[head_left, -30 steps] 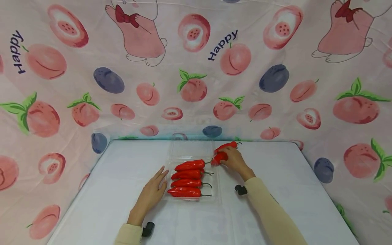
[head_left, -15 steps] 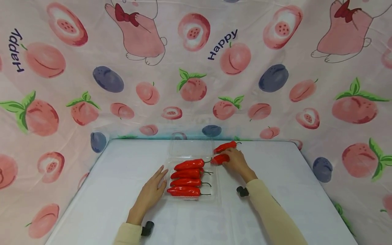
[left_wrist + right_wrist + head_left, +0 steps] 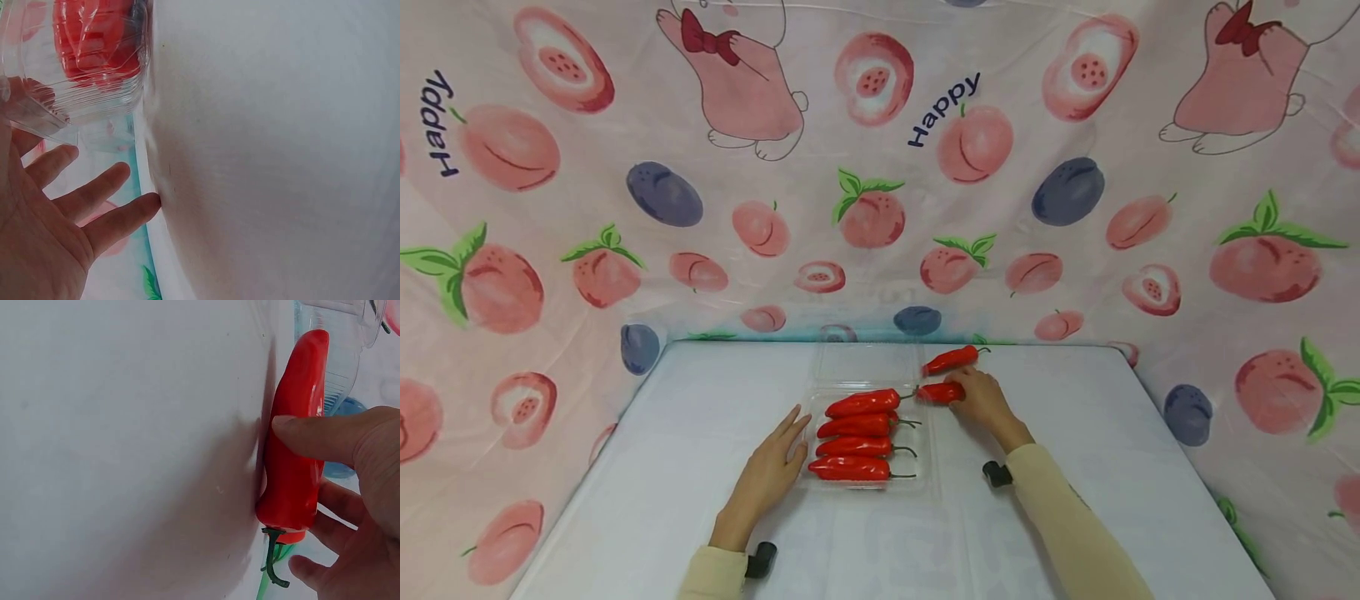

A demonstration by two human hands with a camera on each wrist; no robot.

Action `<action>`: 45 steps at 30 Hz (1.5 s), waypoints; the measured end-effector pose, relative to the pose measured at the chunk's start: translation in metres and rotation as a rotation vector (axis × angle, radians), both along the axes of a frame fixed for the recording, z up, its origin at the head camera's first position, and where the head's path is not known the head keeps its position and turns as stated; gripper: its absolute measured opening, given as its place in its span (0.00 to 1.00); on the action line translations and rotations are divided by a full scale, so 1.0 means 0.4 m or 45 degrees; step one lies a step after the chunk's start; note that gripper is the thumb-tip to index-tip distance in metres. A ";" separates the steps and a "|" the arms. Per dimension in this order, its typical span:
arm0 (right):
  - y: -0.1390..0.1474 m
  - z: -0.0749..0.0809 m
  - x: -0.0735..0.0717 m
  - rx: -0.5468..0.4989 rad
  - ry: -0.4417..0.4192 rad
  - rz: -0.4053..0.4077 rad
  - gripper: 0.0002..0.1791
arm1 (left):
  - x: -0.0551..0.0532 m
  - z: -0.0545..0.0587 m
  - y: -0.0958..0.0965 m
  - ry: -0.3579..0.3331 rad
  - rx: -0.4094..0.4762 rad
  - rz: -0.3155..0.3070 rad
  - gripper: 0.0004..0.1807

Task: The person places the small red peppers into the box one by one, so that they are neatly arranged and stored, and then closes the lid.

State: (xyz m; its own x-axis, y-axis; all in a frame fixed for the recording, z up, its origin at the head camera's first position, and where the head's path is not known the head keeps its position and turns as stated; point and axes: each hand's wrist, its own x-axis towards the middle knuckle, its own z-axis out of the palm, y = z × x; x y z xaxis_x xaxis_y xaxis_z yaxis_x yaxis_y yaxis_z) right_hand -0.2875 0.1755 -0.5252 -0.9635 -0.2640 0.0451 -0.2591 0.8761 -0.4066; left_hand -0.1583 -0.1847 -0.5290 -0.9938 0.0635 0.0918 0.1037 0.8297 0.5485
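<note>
A red chili pepper (image 3: 938, 392) lies just right of the clear plastic box, its tip toward the box. My right hand (image 3: 987, 402) pinches it; in the right wrist view the thumb (image 3: 312, 432) presses one side and other fingers are behind it, with the green stem pointing away from the box. Several red peppers (image 3: 853, 470) lie in a row inside the box (image 3: 931, 454), stems to the right. My left hand (image 3: 769, 468) is at the box's left side, fingers straight and spread. In the left wrist view, fingertips are right at the box wall (image 3: 103, 100).
The box's clear lid (image 3: 871, 363) is folded back behind it. Another red pepper (image 3: 951, 360) lies on the white tabletop (image 3: 1060, 417) beyond the right hand. A fruit-print cloth (image 3: 880, 275) hangs along the table's back edge.
My right hand has shifted slightly right with the pepper, which has turned from a slant to nearly level and shows more clearly apart from the pepper behind. The left hand stays put.
</note>
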 end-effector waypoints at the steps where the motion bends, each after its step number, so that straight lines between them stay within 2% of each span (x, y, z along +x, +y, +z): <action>1: 0.003 0.000 0.003 -0.008 -0.011 -0.002 0.22 | 0.000 0.000 0.001 0.004 0.001 -0.002 0.28; 5: 0.014 -0.005 0.011 -0.031 -0.047 -0.006 0.21 | -0.002 -0.001 0.004 0.008 0.008 -0.004 0.28; 13: 0.030 -0.015 0.024 -0.057 -0.041 -0.033 0.22 | -0.003 -0.006 0.002 -0.013 0.008 -0.012 0.28; 22: 0.043 0.005 0.045 -0.079 -0.053 -0.074 0.22 | -0.004 0.001 -0.003 -0.003 0.021 -0.014 0.28; 37: 0.061 0.022 0.074 -0.086 -0.024 -0.078 0.24 | -0.003 -0.004 0.001 -0.010 0.008 -0.008 0.29; 45: 0.067 0.037 0.095 -0.096 0.029 -0.065 0.25 | -0.001 0.000 0.003 -0.008 0.010 -0.007 0.28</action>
